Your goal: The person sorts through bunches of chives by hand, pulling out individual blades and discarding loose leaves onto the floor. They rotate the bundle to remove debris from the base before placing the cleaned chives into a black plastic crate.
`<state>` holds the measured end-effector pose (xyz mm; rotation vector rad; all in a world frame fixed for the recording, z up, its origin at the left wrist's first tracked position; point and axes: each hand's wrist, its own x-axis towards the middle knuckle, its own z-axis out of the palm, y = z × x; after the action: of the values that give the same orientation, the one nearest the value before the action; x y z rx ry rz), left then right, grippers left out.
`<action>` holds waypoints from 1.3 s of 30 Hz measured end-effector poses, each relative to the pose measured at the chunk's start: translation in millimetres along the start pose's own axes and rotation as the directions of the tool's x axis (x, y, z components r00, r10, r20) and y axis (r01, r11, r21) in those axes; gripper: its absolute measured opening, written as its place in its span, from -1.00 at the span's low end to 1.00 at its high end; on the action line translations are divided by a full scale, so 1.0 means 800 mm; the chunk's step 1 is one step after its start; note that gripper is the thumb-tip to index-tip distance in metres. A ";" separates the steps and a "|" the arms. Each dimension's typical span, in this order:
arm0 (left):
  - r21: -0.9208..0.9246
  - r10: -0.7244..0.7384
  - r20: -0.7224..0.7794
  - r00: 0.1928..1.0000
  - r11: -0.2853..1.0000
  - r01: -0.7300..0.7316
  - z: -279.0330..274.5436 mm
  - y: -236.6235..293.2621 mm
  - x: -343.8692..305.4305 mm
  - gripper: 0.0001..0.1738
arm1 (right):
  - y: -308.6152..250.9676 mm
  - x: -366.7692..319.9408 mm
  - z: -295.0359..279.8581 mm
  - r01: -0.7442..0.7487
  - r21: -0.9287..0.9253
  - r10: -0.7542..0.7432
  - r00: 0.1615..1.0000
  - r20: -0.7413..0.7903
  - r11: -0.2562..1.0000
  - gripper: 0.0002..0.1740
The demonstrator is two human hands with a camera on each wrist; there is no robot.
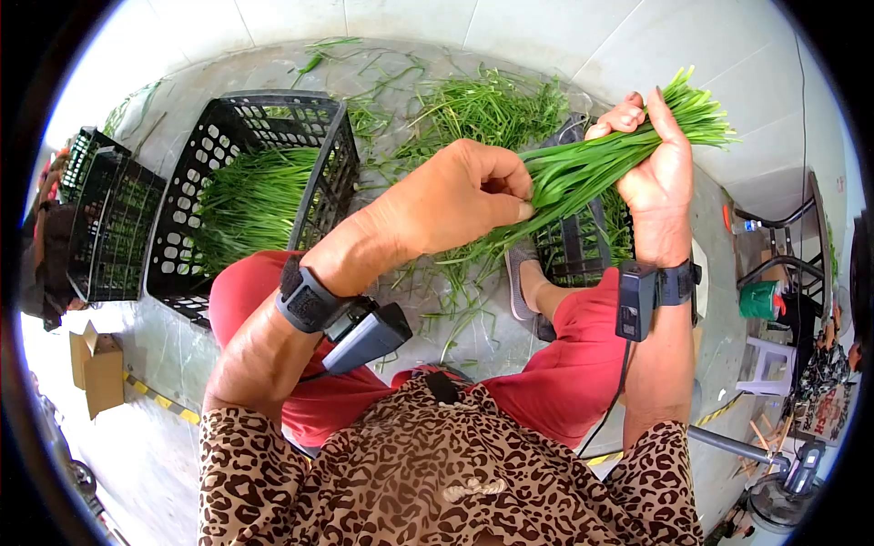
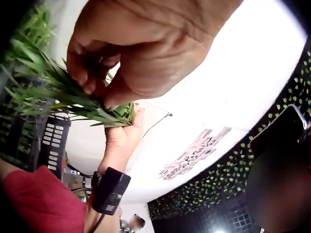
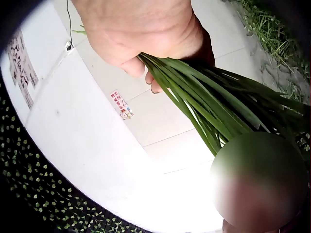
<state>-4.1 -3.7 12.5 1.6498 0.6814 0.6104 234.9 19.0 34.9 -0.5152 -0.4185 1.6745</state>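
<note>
Head view shows a bunch of long green leaves (image 1: 592, 168) held above the floor (image 1: 437, 314), between the two hands. The right hand (image 1: 663, 168) supports the bunch near its pale cut ends, with the thumb and fingers around the stalks. The left hand (image 1: 455, 196) is narrow: its fingers are curled, and its thumb and fingertips pinch leaves toward the opposite end of the bunch. Left wrist view confirms this pinch; right wrist view shows the stalks passing under the palm of the right hand and the leaves fanning out beyond it.

Components around the person are arranged as follows. A large black crate (image 1: 337, 177), on the person's left, contains a layer of green leaves (image 1: 259, 196). Smaller crates (image 1: 114, 227) stand beside it, farther left. A black basket (image 1: 569, 246) with greens sits below the bunch, partly hidden by it. Loose greens (image 1: 496, 109) lie in a heap on the floor, ahead of the person, near the wall (image 1: 537, 32). A cardboard box (image 1: 97, 371) is at the left and a pale plastic stool (image 1: 769, 366) at the right. One camera unit is strapped to each wrist.
</note>
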 end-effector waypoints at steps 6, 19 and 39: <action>-0.301 -0.084 0.125 0.989 0.946 0.119 -0.005 0.003 -0.002 -0.88 | 0.001 0.003 -0.002 0.011 -0.054 -0.012 0.999 -0.033 0.998 -0.78; -0.478 -0.101 0.196 0.975 0.859 0.185 -0.008 0.000 -0.002 -0.79 | 0.002 0.004 -0.002 0.029 -0.080 -0.031 0.999 -0.026 0.996 -0.77; -0.314 -0.190 0.131 0.973 0.923 0.222 0.008 -0.002 0.001 -0.86 | 0.011 0.004 0.002 0.001 -0.122 -0.003 1.000 -0.017 0.992 -0.77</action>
<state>0.6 -7.2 9.8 1.2711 0.6343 0.4580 226.8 20.4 31.1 -0.6186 -0.5115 1.6482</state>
